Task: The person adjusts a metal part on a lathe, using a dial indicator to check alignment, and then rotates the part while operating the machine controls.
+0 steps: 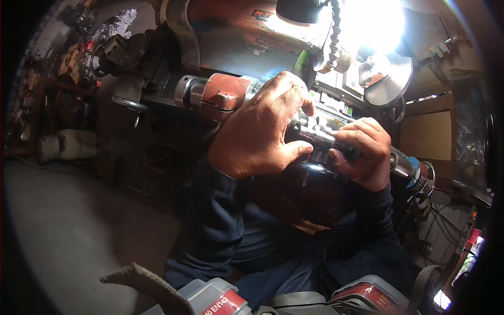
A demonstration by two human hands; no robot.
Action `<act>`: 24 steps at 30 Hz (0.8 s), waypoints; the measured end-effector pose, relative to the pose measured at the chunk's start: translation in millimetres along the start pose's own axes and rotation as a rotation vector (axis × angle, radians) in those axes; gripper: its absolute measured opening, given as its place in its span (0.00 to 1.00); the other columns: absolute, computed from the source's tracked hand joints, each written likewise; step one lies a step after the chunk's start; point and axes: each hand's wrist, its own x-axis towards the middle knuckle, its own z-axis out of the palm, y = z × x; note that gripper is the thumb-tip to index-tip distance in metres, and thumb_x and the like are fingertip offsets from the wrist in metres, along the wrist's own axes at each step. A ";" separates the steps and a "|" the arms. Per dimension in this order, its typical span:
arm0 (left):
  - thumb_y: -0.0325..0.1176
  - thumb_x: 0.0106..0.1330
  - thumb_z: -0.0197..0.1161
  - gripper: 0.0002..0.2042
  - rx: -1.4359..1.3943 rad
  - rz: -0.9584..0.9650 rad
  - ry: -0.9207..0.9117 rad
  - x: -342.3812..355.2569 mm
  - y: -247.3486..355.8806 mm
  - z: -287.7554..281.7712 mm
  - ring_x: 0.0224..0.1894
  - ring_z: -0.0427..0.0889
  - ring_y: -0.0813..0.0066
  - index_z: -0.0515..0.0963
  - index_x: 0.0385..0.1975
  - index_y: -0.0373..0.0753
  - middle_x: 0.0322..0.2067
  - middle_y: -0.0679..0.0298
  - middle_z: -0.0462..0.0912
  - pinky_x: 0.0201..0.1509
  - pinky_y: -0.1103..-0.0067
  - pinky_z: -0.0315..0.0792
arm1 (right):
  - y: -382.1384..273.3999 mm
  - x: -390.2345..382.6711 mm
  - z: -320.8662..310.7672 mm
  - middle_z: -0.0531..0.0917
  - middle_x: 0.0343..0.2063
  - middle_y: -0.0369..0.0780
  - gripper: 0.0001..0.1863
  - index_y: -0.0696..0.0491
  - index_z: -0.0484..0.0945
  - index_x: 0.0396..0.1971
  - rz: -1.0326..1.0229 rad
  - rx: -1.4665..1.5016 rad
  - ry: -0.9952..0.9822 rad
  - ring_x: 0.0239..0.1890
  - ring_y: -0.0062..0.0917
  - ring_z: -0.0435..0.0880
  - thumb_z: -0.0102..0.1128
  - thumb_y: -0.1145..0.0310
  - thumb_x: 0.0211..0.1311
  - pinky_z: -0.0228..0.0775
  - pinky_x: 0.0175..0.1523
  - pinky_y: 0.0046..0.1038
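Both my hands are at a silver cylindrical measuring tool with fine marks, seemingly a micrometer (317,132), held in front of the machine. My left hand (257,128) curls around its left end, thumb below and fingers above. At the other end, my right hand (365,147) pinches the barrel between thumb and fingers. Just left of my left hand is a worn red-orange cylindrical machine part (223,94) with a steel collar (185,92). Any workpiece behind my fingers is mostly hidden. A dark glossy rounded surface (315,176) lies under the tool.
A bright lamp (375,23) glares above a pale metal disc (391,81). A segmented hose (334,37) hangs by it. A small handwheel (129,105) projects at left, and a steel spindle with a blue band (412,170) at right. Respirator filters (218,299) show along the lower edge.
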 end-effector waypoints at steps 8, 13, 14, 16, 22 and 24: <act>0.31 0.43 0.79 0.23 0.041 -0.013 -0.001 -1.8 1.4 -3.2 0.49 0.80 0.53 0.77 0.40 0.38 0.43 0.53 0.78 0.52 0.66 0.78 | -1.6 1.0 1.3 0.85 0.28 0.39 0.18 0.52 0.82 0.31 -0.001 0.008 0.002 0.31 0.34 0.83 0.75 0.74 0.34 0.72 0.40 0.32; 0.32 0.44 0.80 0.21 0.027 -0.030 -0.022 -1.2 1.5 -2.9 0.45 0.82 0.55 0.78 0.39 0.38 0.40 0.53 0.80 0.49 0.67 0.78 | -0.9 0.3 1.3 0.85 0.29 0.39 0.17 0.52 0.82 0.31 0.000 0.000 -0.002 0.31 0.34 0.83 0.75 0.73 0.34 0.72 0.40 0.32; 0.32 0.45 0.80 0.21 0.022 -0.035 -0.027 -1.2 2.1 -3.3 0.44 0.82 0.55 0.79 0.38 0.38 0.39 0.53 0.80 0.49 0.67 0.78 | -1.1 0.4 1.4 0.85 0.29 0.39 0.17 0.52 0.82 0.31 0.001 0.000 0.000 0.31 0.34 0.83 0.75 0.73 0.34 0.72 0.40 0.32; 0.32 0.45 0.80 0.21 0.019 -0.040 -0.032 -1.3 2.4 -4.1 0.43 0.82 0.55 0.79 0.38 0.38 0.39 0.53 0.80 0.49 0.67 0.79 | -1.4 0.6 1.3 0.85 0.29 0.39 0.17 0.52 0.82 0.31 0.001 -0.001 0.002 0.31 0.34 0.83 0.75 0.73 0.34 0.72 0.40 0.32; 0.32 0.45 0.79 0.20 0.018 -0.028 -0.039 -0.8 2.2 -4.3 0.43 0.82 0.55 0.79 0.37 0.37 0.39 0.53 0.80 0.48 0.68 0.79 | -0.6 0.9 1.0 0.85 0.29 0.39 0.17 0.52 0.82 0.31 -0.003 0.004 0.005 0.31 0.34 0.83 0.75 0.73 0.34 0.72 0.40 0.32; 0.32 0.45 0.79 0.20 0.017 -0.025 -0.043 -0.3 2.0 -4.3 0.43 0.82 0.55 0.79 0.37 0.37 0.38 0.53 0.80 0.48 0.68 0.78 | -0.9 1.5 -0.2 0.85 0.28 0.39 0.17 0.52 0.82 0.31 -0.009 -0.006 -0.004 0.31 0.34 0.83 0.75 0.73 0.34 0.72 0.40 0.32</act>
